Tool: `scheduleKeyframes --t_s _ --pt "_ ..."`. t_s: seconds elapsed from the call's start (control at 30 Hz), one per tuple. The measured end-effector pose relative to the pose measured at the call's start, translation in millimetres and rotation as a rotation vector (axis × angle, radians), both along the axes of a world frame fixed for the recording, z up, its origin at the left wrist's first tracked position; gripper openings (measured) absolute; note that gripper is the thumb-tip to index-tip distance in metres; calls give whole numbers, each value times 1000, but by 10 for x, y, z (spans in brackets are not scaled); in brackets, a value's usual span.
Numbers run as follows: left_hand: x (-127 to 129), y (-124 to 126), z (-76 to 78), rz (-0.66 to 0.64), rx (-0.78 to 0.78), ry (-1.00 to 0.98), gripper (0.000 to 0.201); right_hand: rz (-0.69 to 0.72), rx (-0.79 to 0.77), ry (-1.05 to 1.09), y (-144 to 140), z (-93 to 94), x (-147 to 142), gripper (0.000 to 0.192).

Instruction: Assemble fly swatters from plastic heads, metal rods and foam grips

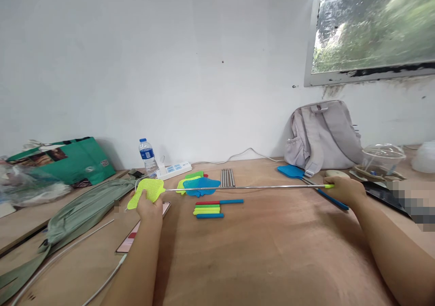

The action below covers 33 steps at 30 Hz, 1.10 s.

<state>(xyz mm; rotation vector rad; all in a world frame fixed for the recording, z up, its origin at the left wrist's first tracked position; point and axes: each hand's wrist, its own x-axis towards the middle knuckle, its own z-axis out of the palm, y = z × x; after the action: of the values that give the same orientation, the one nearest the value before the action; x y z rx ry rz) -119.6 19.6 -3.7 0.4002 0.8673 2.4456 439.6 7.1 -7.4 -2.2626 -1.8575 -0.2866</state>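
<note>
Now pinches telescopic fly swatter (244, 187) by lime mesh head (152, 188) with left hand (149, 205), grips handle (328, 186) (matching) with right hand (346, 191).

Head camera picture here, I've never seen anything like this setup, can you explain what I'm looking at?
No machine here: these are a person's bare hands. This single picture comes from a head-worn camera looking forward and down. The left hand holds a yellow-green fly swatter by its mesh head; the right hand holds its handle end. On the wooden table lie a blue fly swatter, loose swatter heads, metal rods, coloured tubes and a smartphone; a grey backpack stands by the wall.
</note>
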Motion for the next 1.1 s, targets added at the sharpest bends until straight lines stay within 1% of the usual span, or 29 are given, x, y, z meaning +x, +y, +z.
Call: scheduleKeyframes --t_s 0.1,0.23,0.37,0.5,0.6,0.83,0.97,1.1 --pt "21 -17 32 62 62 -74 43 9 -35 -11 16 -3 9 29" --pt "35 -21 56 61 91 -77 43 5 -41 -1 35 -25 22 29" --pt "0 4 10 73 67 -50 43 -9 3 6 48 -46 -1 29" --pt "-53 31 -56 96 36 -12 43 -23 6 -4 38 -23 -63 28" --pt "-78 37 -69 87 27 -5 42 -34 9 2 18 9 -109 27" --pt "-69 30 -32 57 48 -59 43 -29 19 25 3 29 -155 26" --pt "-48 4 -5 38 33 -71 40 4 -29 58 12 6 -140 26" --pt "-29 -18 21 14 30 -43 42 35 -108 35 39 -37 -110 26"
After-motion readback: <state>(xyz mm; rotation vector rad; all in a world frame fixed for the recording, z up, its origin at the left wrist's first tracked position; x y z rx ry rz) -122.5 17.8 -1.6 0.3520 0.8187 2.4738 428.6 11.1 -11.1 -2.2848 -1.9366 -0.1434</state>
